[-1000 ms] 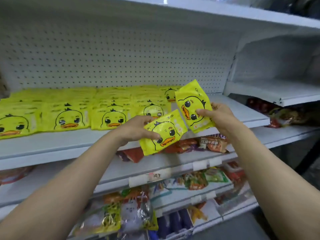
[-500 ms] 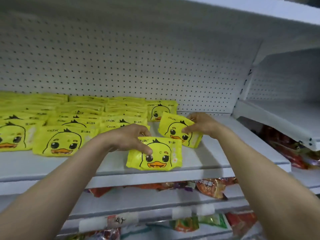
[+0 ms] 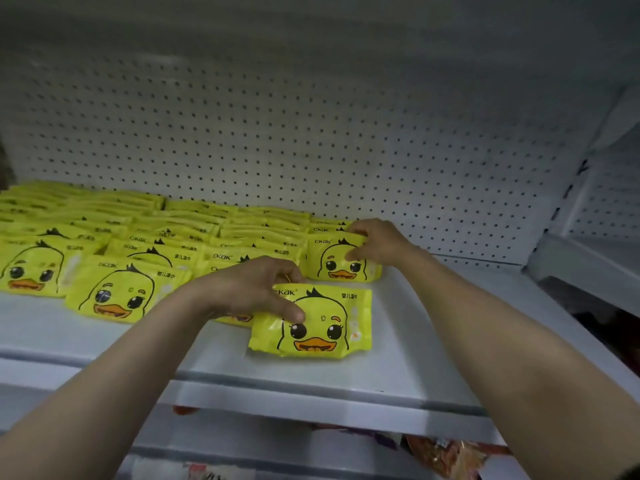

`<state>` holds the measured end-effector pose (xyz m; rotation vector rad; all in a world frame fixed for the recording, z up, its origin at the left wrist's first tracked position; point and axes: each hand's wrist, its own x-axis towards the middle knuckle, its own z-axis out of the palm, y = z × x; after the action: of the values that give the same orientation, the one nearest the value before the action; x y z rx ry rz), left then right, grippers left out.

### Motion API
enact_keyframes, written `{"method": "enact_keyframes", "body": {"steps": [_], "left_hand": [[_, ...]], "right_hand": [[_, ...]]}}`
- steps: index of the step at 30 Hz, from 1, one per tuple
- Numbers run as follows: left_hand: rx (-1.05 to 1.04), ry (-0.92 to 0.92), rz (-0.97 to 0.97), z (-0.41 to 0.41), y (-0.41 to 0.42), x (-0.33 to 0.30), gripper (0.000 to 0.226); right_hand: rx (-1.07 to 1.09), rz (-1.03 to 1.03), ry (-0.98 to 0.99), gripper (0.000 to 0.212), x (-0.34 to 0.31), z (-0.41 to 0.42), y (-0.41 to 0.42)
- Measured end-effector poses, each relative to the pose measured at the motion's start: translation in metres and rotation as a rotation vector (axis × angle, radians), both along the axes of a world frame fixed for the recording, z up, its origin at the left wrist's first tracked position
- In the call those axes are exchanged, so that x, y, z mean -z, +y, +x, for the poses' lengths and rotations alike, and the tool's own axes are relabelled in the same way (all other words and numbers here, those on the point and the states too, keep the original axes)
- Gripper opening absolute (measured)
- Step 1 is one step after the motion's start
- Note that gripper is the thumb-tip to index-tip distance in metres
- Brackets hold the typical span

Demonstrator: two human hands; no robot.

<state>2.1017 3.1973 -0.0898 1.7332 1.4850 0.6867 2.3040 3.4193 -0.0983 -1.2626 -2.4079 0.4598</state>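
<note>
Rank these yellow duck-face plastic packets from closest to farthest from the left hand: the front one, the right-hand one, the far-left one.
1. Front yellow duck-face plastic packet: pinched by the left hand, at the front of the shelf.
2. Right-hand packet: just behind and to the right, gripped by the right hand.
3. Far-left packet: at the picture's left edge.

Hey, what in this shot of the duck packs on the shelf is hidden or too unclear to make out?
Head view:
Top left corner of the front pack: under the left hand.
Upper right of the rear pack: behind the right hand.
The pack under the left wrist: only a strip shows.
The goods on the lower shelf: cut off by the shelf lip and frame edge, blurred.
</note>
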Motion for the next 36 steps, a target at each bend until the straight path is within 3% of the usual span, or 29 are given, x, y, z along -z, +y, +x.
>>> {"method": "enact_keyframes", "body": {"steps": [6, 12, 14, 16, 18, 20, 23, 27, 29, 32, 36], "left_hand": [[-0.051, 0.014, 0.021, -0.007, -0.004, -0.005, 0.039], [-0.068, -0.002, 0.048, -0.004, 0.004, -0.014, 0.039], [-0.082, -0.034, 0.059, -0.004, 0.009, -0.015, 0.04], [-0.104, -0.059, 0.081, -0.001, 0.014, -0.018, 0.04], [-0.118, -0.064, 0.123, 0.006, 0.018, -0.022, 0.036], [-0.123, -0.072, 0.157, 0.011, 0.023, -0.025, 0.033], [-0.126, -0.047, 0.199, 0.02, 0.031, -0.025, 0.033], [-0.258, 0.112, 0.386, 0.027, 0.04, -0.014, 0.038], [-0.35, 0.329, 0.455, 0.023, 0.042, -0.004, 0.049], [-0.434, 0.711, 0.409, 0.014, 0.042, 0.015, 0.062], [-0.455, 0.817, 0.423, 0.007, 0.046, 0.036, 0.063]], "right_hand": [[0.061, 0.133, -0.005, 0.045, 0.003, 0.004, 0.001], [0.134, 0.27, -0.007, 0.055, 0.001, 0.004, -0.022], [0.074, 0.151, 0.179, 0.044, -0.014, 0.005, -0.045], [-0.093, -0.19, 0.364, 0.032, -0.032, 0.011, -0.071], [-0.262, -0.39, 0.333, 0.028, -0.045, 0.02, -0.095], [-0.333, -0.405, 0.205, 0.032, -0.05, 0.027, -0.107], [-0.262, -0.231, 0.05, 0.031, -0.05, 0.029, -0.11], [-0.177, -0.06, -0.079, 0.03, -0.043, 0.035, -0.099], [-0.126, 0.002, -0.099, 0.032, -0.038, 0.041, -0.091], [-0.05, 0.023, -0.149, 0.031, -0.029, 0.046, -0.078], [-0.011, -0.015, -0.139, 0.037, -0.019, 0.037, -0.06]]}}
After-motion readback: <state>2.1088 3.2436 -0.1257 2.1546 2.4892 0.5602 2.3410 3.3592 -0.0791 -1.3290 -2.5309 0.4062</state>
